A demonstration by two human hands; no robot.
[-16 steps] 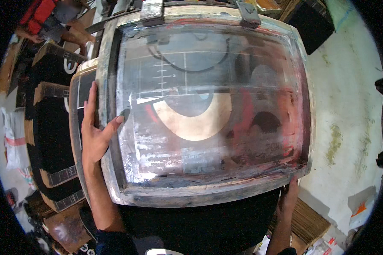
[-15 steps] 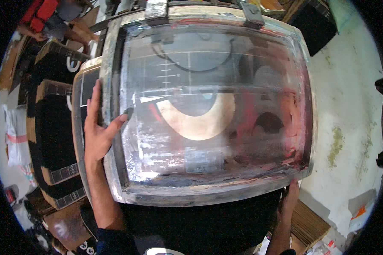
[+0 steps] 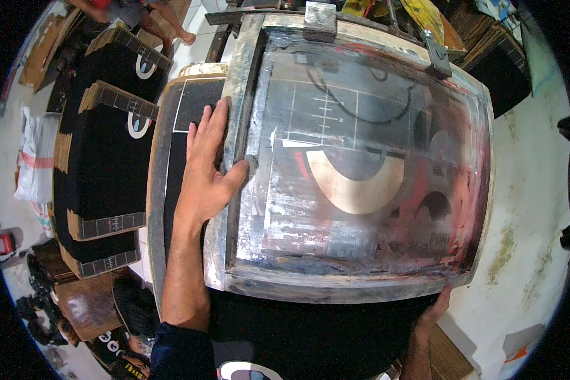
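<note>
Item 1: a rectangular wooden frame with a translucent mesh stained grey and red (image 3: 361,164), found from the centre to the upper right of the frame of view. It was placed between and ahead of the hands, its near rail running across the lower centre. Which side was longer could not be told under the lens bending.

Item 2: the left hand (image 3: 204,174), bare, set against the middle of the left rail. The rail was grasped, thumb laid over its inner side, fingers extended along the outer side. Of the two hands, this one was set closer to the mesh.

Item 3: the right hand (image 3: 432,311), bare, at the lower right, its fingertips brought to the near rail close to the corner. Its grip was partly hidden; whether it was closed could not be told.

Item 4: two grey metal clamps (image 3: 320,25), fixed over the far rail at top centre and upper right.

Item 5: black fabric (image 3: 310,329), seen below the near rail, marked with a white curved print (image 3: 250,367) at the lower edge.

Containers: a white sack with a red band (image 3: 35,164), at the left; contents not shown. A small red box (image 3: 5,243), lower left; contents too small to be told.
</note>
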